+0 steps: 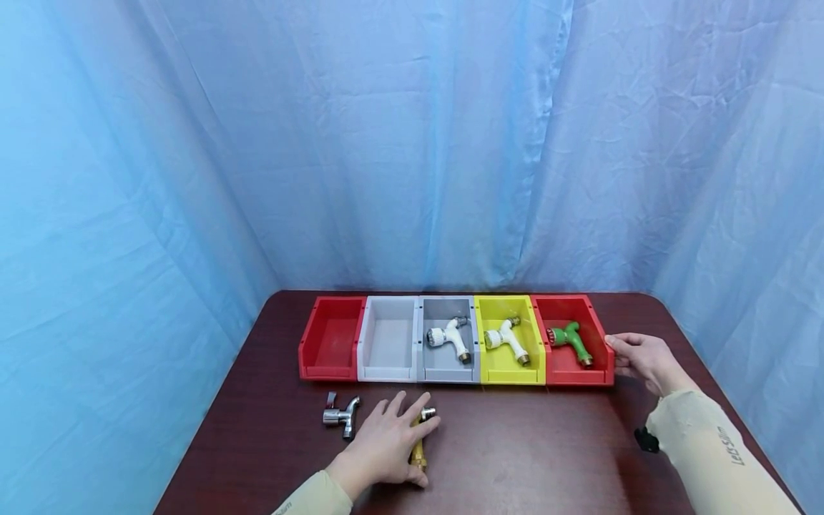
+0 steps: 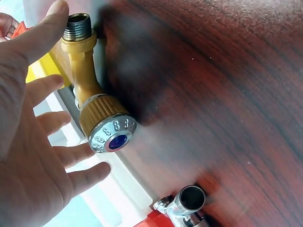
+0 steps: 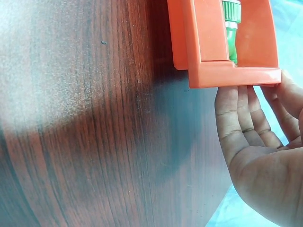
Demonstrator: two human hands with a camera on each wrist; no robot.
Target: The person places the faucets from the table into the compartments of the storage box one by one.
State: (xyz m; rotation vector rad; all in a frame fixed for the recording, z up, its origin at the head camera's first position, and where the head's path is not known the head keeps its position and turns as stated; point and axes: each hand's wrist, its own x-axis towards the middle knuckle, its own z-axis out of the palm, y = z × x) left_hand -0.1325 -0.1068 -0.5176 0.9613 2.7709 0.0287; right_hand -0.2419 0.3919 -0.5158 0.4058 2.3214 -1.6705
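Note:
My left hand (image 1: 386, 440) is spread over a brass-yellow faucet (image 2: 85, 71) lying on the table. In the left wrist view its thumb is right beside the faucet's threaded end, and the other fingers fan out past the ribbed knob with a blue centre. A chrome faucet (image 1: 347, 416) lies just left of that hand. At the far right end of the bin row, my right hand (image 1: 644, 357) holds the side of a red bin (image 1: 576, 378), thumb at the rim and fingers against the outer wall. Inside this bin lies a green faucet (image 1: 571, 342).
Left of the held bin stand a yellow bin (image 1: 511, 376) and a grey bin (image 1: 448, 375), each with a white faucet inside. A white bin (image 1: 388, 373) and another red bin (image 1: 328, 373) continue the row. Blue curtains (image 1: 399, 143) hang around the brown table (image 1: 515, 458).

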